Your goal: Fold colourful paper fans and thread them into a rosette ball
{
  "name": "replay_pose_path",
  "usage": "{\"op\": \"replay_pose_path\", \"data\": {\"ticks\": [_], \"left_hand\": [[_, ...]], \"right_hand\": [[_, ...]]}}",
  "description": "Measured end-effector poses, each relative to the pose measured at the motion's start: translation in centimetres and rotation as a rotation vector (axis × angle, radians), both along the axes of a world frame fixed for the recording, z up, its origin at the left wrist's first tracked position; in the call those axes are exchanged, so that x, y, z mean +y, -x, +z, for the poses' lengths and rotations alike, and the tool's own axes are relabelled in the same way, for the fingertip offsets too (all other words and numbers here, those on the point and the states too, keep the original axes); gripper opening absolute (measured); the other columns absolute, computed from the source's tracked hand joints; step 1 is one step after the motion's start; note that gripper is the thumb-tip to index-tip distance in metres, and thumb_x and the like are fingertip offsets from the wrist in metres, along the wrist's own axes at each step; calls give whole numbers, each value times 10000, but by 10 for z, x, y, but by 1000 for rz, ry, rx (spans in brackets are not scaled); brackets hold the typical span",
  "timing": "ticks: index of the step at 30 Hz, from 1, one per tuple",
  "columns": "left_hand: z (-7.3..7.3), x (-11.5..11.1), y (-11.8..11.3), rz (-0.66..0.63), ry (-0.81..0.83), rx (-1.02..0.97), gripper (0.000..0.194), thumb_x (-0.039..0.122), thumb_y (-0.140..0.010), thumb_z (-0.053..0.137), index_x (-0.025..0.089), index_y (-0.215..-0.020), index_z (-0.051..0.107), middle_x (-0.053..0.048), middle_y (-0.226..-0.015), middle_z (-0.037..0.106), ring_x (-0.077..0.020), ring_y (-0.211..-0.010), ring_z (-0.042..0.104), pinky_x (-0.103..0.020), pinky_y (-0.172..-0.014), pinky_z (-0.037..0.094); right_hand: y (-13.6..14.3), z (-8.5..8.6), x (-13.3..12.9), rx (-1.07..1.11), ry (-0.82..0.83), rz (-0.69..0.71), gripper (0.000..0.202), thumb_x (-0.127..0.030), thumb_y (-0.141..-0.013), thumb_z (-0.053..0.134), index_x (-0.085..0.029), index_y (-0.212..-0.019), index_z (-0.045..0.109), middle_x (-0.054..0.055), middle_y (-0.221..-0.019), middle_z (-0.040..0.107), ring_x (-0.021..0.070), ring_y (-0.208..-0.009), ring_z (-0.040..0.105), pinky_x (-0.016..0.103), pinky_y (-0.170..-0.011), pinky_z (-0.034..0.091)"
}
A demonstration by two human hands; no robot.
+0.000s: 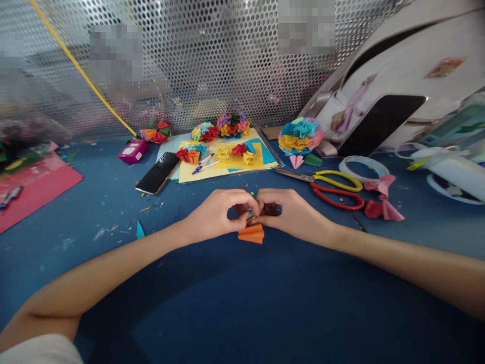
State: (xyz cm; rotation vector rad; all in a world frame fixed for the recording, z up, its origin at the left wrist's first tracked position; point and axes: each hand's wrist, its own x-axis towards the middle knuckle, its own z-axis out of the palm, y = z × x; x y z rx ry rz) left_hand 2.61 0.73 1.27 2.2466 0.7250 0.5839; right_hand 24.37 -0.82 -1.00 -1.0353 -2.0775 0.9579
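Both hands meet near the middle of the view, over a blue table [197, 303]. My left hand [223, 215] is closed, thumb and fingers pinching a folded orange paper piece [251, 234] from the left. My right hand [282, 215] pinches the same piece from the right, its fingertips close to those of my left hand. Below the fingertips the orange pleats fan out. A small greyish bit shows between the fingers, too small to make out.
Behind the hands lie yellow sheets [189, 173] with paper flowers and pens. A phone [157, 173] and purple box [133, 151] are left of them. At the right are scissors [337, 205], tape [364, 168], a paper flower ball [300, 136] and a pale bag [401, 65].
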Motion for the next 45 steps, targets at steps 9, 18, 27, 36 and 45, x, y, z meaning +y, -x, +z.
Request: {"op": "replay_pose_path", "data": {"ticks": [9, 18, 27, 36, 45], "left_hand": [[-2, 6, 2, -50, 110, -59, 198, 48, -853, 527, 163, -899, 681, -24, -922, 660, -121, -799, 606, -245, -750, 482], [-6, 12, 5, -35, 359, -77, 162, 248, -816, 812, 160, -904, 709, -31, -911, 704, -154, -843, 641, -283, -796, 511], [-6, 18, 9, -52, 354, -83, 107, 165, -832, 706, 155, -937, 719, -39, -891, 741, -138, -813, 690, -276, -811, 564], [-8, 12, 5, 33, 308, -129, 133, 142, -822, 666, 149, -942, 723, -22, -833, 727, -107, -739, 669, -221, -740, 564], [-9, 9, 2, 72, 354, -190, 131, 151, -826, 651, 140, -931, 728, -35, -853, 747, -111, -761, 690, -225, -766, 576]], "right_hand": [[-1, 5, 0, 12, 57, -14, 161, -232, -831, 665, -202, -697, 580, -19, -716, 581, 116, -631, 496, 244, -585, 380], [0, 5, -2, 16, 78, 4, 194, -273, -832, 706, -204, -699, 582, -22, -724, 583, 124, -648, 521, 249, -600, 392], [-2, 4, 0, -9, 23, 22, 127, -217, -867, 624, -207, -747, 586, -4, -784, 605, 124, -659, 529, 248, -614, 417], [-3, 1, 1, -21, 5, -3, 117, -206, -869, 620, -211, -761, 577, -17, -781, 591, 120, -662, 522, 247, -623, 419], [-5, 1, 2, -27, -29, 3, 116, -195, -886, 616, -210, -776, 582, -13, -789, 592, 119, -660, 532, 245, -622, 429]]}}
